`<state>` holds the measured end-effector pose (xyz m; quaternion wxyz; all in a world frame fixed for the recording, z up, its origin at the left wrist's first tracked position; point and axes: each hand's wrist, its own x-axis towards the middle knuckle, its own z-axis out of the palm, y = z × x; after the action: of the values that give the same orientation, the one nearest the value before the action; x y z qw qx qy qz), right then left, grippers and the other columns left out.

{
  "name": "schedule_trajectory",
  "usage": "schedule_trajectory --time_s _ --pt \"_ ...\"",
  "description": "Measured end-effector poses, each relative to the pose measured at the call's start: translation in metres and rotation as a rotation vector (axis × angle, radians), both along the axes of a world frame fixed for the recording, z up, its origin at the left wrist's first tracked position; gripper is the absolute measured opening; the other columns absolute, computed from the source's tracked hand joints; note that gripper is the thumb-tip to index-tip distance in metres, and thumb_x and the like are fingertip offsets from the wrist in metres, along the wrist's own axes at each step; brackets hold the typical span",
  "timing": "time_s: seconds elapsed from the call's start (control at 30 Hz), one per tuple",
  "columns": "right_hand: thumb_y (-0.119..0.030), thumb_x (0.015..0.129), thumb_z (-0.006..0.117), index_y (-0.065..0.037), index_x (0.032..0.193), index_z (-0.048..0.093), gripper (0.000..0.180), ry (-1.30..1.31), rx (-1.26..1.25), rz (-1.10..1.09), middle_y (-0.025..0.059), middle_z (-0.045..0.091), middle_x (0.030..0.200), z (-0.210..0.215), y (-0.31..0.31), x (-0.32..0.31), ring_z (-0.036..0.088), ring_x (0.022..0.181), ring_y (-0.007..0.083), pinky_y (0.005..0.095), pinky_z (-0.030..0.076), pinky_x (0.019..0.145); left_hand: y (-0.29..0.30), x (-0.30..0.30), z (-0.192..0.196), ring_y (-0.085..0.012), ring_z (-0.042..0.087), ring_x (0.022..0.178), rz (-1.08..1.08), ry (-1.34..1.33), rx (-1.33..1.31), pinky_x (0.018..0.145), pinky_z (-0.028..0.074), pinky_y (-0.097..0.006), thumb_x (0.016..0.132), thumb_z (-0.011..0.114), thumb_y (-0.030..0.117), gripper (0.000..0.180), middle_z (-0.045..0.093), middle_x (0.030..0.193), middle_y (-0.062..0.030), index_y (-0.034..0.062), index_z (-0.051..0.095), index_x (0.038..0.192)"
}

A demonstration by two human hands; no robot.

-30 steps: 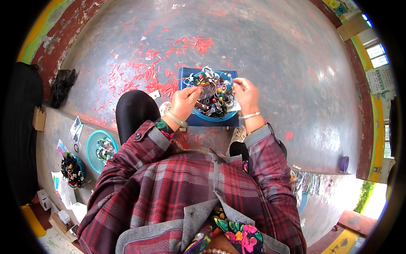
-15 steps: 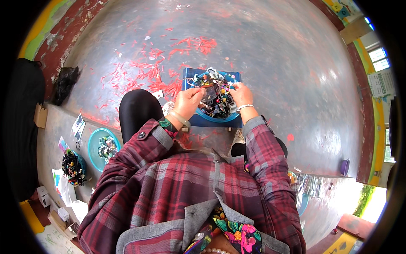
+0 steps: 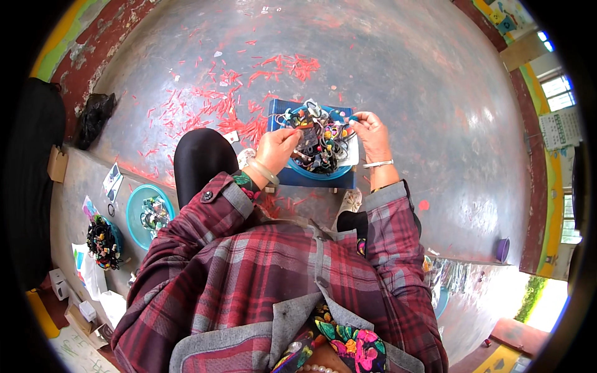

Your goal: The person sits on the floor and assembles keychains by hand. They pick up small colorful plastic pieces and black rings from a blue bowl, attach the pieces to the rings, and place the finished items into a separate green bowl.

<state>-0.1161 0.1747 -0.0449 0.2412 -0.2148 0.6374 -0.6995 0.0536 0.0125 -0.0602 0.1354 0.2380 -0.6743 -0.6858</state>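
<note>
A blue basin (image 3: 321,176) rests on a low blue stool (image 3: 278,108) in front of me. It is heaped with what look like hair ties (image 3: 322,148), mostly dark, with colourful beads and ornaments. At the basin's left rim my left hand (image 3: 275,153) is closed in a pinch; what sits in its fingertips is too small to make out. My right hand (image 3: 374,135), beyond the right rim, pinches a small dark teal piece (image 3: 353,118) between thumb and fingers. A white flat thing (image 3: 354,153) shows between that hand and the basin.
Red scraps (image 3: 233,112) litter the floor ahead and to the left. On my left stand a turquoise basin (image 3: 131,214) with small packets and a container of dark hair ties (image 3: 104,244). A black plastic bag (image 3: 95,121) lies by the wall; a purple bucket (image 3: 502,250) is far right.
My right hand has moved from over the basin outward to the right, and the dark teal piece now shows at its fingertips. The left hand stays at the left rim.
</note>
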Motion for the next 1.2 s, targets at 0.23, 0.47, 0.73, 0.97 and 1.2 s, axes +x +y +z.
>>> schedule_trajectory --time_s 0.23,0.47,0.73,0.97,1.2 --pt "-0.009 0.085 0.055 0.002 0.105 0.055 0.022 -0.395 -0.233 0.083 0.0059 0.06 0.081 0.024 0.002 0.012 0.058 0.068 0.0116 0.0217 0.048 0.061 0.0 -0.001 -0.002 -0.0082 0.057 0.06 0.004 0.024 0.004 0.051 0.048 -0.022 0.088 0.054 0.022 0.027 0.063 0.08 -0.0041 -0.0026 0.064 0.095" --pt "-0.009 0.083 0.058 -0.002 0.104 0.055 0.022 -0.183 -0.007 0.183 0.0018 0.059 0.074 0.032 -0.001 0.026 0.055 0.06 0.0075 0.0165 0.041 0.05 0.001 -0.001 0.005 -0.0083 0.057 0.06 -0.069 -0.048 0.0 0.053 0.048 -0.021 0.087 0.055 0.021 0.027 0.064 0.081 -0.0043 -0.0028 0.062 0.098" --pt "-0.001 0.074 0.065 -0.004 0.086 0.059 0.014 0.42 0.166 0.179 0.0048 0.063 0.077 0.032 -0.014 0.058 0.059 0.065 0.0132 0.0233 0.045 0.059 0.005 -0.003 -0.007 -0.008 0.056 0.057 -0.098 -0.037 -0.013 0.052 0.048 -0.022 0.086 0.057 0.018 0.024 0.064 0.078 -0.0048 -0.0027 0.063 0.096" --pt "-0.002 0.067 0.062 -0.009 0.086 0.057 0.021 1.133 0.261 0.139 0.007 0.06 0.076 0.039 -0.018 0.07 0.059 0.072 0.0264 0.034 0.047 0.061 0.011 0.002 0.005 -0.0106 0.059 0.058 -0.168 -0.035 -0.201 0.053 0.049 -0.024 0.085 0.057 0.016 0.025 0.063 0.072 -0.0067 -0.0057 0.061 0.096" --pt "-0.003 0.067 0.061 -0.01 0.083 0.057 0.019 1.199 0.322 0.18 0.0059 0.058 0.076 0.036 -0.018 0.071 0.058 0.073 0.025 0.0341 0.047 0.061 0.012 0.003 0.005 -0.0122 0.061 0.061 -0.151 0.037 -0.122 0.055 0.05 -0.024 0.087 0.053 0.012 0.024 0.063 0.075 -0.0075 -0.0056 0.059 0.101"
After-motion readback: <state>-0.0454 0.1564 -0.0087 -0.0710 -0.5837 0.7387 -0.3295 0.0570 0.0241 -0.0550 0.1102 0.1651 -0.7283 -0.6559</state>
